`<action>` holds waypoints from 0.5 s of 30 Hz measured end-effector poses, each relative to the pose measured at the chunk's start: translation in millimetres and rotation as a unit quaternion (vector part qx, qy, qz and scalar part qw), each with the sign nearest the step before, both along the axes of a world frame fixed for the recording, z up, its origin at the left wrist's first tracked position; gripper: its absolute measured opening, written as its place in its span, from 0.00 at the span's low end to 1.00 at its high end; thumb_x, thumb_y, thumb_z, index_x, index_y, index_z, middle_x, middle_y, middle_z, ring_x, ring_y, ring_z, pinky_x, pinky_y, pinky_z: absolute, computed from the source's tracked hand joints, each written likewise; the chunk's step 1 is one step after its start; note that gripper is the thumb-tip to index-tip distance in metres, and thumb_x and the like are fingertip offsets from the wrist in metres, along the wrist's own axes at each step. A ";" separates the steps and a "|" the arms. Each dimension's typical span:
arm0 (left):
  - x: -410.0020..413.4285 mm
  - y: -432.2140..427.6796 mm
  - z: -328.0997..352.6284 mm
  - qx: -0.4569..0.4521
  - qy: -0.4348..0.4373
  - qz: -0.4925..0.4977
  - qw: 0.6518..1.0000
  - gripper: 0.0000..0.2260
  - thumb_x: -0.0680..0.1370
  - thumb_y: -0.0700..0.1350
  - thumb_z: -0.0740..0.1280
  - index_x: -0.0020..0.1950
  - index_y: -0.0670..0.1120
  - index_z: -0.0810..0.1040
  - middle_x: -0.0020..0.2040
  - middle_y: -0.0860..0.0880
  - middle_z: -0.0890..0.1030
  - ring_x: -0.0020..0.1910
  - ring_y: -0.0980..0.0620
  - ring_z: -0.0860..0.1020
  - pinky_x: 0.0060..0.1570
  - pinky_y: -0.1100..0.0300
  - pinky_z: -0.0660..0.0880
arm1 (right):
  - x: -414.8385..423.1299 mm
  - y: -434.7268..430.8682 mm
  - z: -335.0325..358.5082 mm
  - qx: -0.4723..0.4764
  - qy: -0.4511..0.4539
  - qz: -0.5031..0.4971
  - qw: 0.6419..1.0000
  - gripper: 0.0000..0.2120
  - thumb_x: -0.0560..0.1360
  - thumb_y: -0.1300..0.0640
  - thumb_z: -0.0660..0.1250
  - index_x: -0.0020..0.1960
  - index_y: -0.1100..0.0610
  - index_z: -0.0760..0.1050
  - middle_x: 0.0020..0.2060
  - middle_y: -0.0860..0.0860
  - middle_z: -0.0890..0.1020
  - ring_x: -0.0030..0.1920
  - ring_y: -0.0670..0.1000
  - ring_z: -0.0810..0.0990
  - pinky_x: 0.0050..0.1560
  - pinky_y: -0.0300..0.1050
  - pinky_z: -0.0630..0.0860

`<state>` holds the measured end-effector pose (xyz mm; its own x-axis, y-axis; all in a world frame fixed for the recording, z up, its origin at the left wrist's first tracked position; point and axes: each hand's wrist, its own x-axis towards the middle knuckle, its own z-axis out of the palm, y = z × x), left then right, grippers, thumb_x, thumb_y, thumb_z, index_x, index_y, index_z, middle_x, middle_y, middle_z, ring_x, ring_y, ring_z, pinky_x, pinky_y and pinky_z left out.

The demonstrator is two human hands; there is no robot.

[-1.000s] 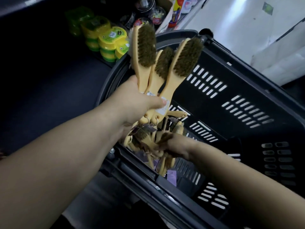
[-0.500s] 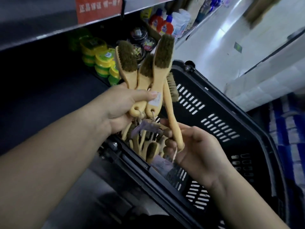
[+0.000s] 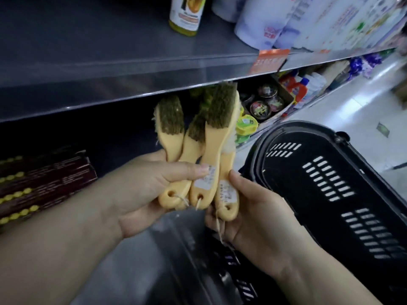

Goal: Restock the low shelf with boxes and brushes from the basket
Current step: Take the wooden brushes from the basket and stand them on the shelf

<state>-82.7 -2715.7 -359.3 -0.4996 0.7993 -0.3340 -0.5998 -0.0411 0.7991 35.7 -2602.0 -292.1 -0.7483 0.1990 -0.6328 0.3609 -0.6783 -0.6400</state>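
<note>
Brushes (image 3: 211, 137), seemingly four pale-handled ones with dark bristles, stand upright in a bunch in the head view, in front of the dim low shelf. The left hand (image 3: 143, 190) grips most of the handles, thumb across them. The right hand (image 3: 259, 216) curls round the rightmost handle. The bristle tips overlap the upper shelf (image 3: 110, 84) edge and partly hide the green tubs (image 3: 246, 126) beside the round tins (image 3: 261, 107). Dark boxes (image 3: 44, 181) lie at left, and the black basket (image 3: 330, 172) at right.
</note>
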 end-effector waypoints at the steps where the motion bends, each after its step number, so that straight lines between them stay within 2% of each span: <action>1: 3.7 -10.7 -4.9 -0.008 -0.004 0.011 1.000 0.16 0.64 0.45 0.76 0.50 0.47 0.82 0.53 0.41 0.83 0.53 0.43 0.82 0.42 0.55 0.79 | -1.1 -3.7 -6.8 0.014 -0.018 0.022 0.999 0.15 0.76 0.55 0.59 0.52 0.65 0.79 0.41 0.60 0.83 0.32 0.53 0.79 0.32 0.43 0.79; 3: 14.6 -29.4 -12.4 -0.025 -0.021 0.052 0.998 0.18 0.63 0.44 0.74 0.53 0.45 0.81 0.53 0.41 0.83 0.53 0.42 0.82 0.44 0.53 0.80 | -7.3 -8.1 -21.8 0.070 -0.054 0.062 0.994 0.15 0.79 0.60 0.56 0.57 0.68 0.76 0.49 0.64 0.82 0.43 0.57 0.78 0.44 0.48 0.77; 4: 21.6 -37.2 -15.2 -0.032 -0.034 0.080 0.996 0.20 0.63 0.42 0.73 0.55 0.46 0.80 0.52 0.41 0.83 0.52 0.43 0.82 0.44 0.53 0.80 | -13.3 -10.4 -29.7 0.103 -0.067 0.077 0.989 0.15 0.80 0.61 0.55 0.58 0.69 0.75 0.51 0.64 0.81 0.47 0.57 0.76 0.46 0.48 0.76; 5: 29.1 -44.2 -17.9 -0.036 -0.050 0.108 0.992 0.21 0.64 0.40 0.73 0.56 0.47 0.78 0.50 0.43 0.84 0.49 0.45 0.83 0.41 0.54 0.80 | -20.8 -12.6 -37.3 0.136 -0.076 0.088 0.984 0.14 0.80 0.62 0.55 0.56 0.68 0.75 0.50 0.64 0.80 0.47 0.57 0.75 0.44 0.48 0.74; 7: 41.5 -56.5 -20.0 -0.056 -0.072 0.161 0.983 0.18 0.68 0.36 0.71 0.56 0.48 0.77 0.46 0.44 0.85 0.40 0.47 0.84 0.33 0.57 0.79 | -41.7 -17.8 -52.0 0.198 -0.084 0.100 0.972 0.10 0.79 0.66 0.55 0.48 0.65 0.74 0.41 0.63 0.77 0.40 0.56 0.76 0.37 0.46 0.73; 9: 45.8 -67.8 -21.2 -0.082 -0.064 0.199 0.974 0.15 0.70 0.35 0.71 0.54 0.47 0.78 0.42 0.43 0.85 0.33 0.46 0.81 0.27 0.58 0.74 | -68.0 -21.0 -71.8 0.256 -0.077 0.122 0.956 0.09 0.76 0.72 0.54 0.43 0.66 0.72 0.33 0.62 0.73 0.28 0.54 0.74 0.30 0.43 0.73; 10: 44.9 -73.7 -21.5 -0.094 -0.045 0.218 0.970 0.15 0.70 0.35 0.71 0.54 0.47 0.78 0.41 0.43 0.84 0.33 0.45 0.80 0.29 0.57 0.74 | -80.7 -23.5 -83.3 0.278 -0.076 0.141 0.947 0.10 0.75 0.73 0.54 0.45 0.66 0.73 0.33 0.62 0.73 0.26 0.54 0.73 0.29 0.43 0.73; 12: 39.1 -87.4 -21.4 -0.113 -0.018 0.260 0.959 0.15 0.70 0.35 0.71 0.52 0.49 0.77 0.42 0.42 0.84 0.38 0.43 0.80 0.39 0.51 0.73 | -104.5 -27.6 -107.4 0.295 -0.088 0.185 0.933 0.09 0.77 0.72 0.55 0.50 0.68 0.74 0.35 0.63 0.74 0.28 0.55 0.73 0.29 0.45 0.74; 14: 33.2 -101.3 -24.5 -0.135 -0.013 0.291 0.947 0.15 0.69 0.36 0.72 0.52 0.48 0.77 0.43 0.42 0.84 0.40 0.42 0.79 0.40 0.50 0.73 | -123.9 -31.7 -131.6 0.291 -0.105 0.208 0.928 0.06 0.77 0.72 0.58 0.46 0.66 0.73 0.36 0.61 0.74 0.29 0.54 0.74 0.29 0.44 0.76; 15: 31.1 -107.8 -27.2 -0.150 -0.013 0.304 0.941 0.16 0.68 0.36 0.73 0.53 0.48 0.77 0.45 0.42 0.84 0.41 0.42 0.79 0.38 0.51 0.73 | -131.7 -34.0 -143.4 0.290 -0.115 0.209 0.927 0.05 0.77 0.71 0.60 0.46 0.64 0.72 0.36 0.59 0.75 0.31 0.52 0.75 0.35 0.45 0.77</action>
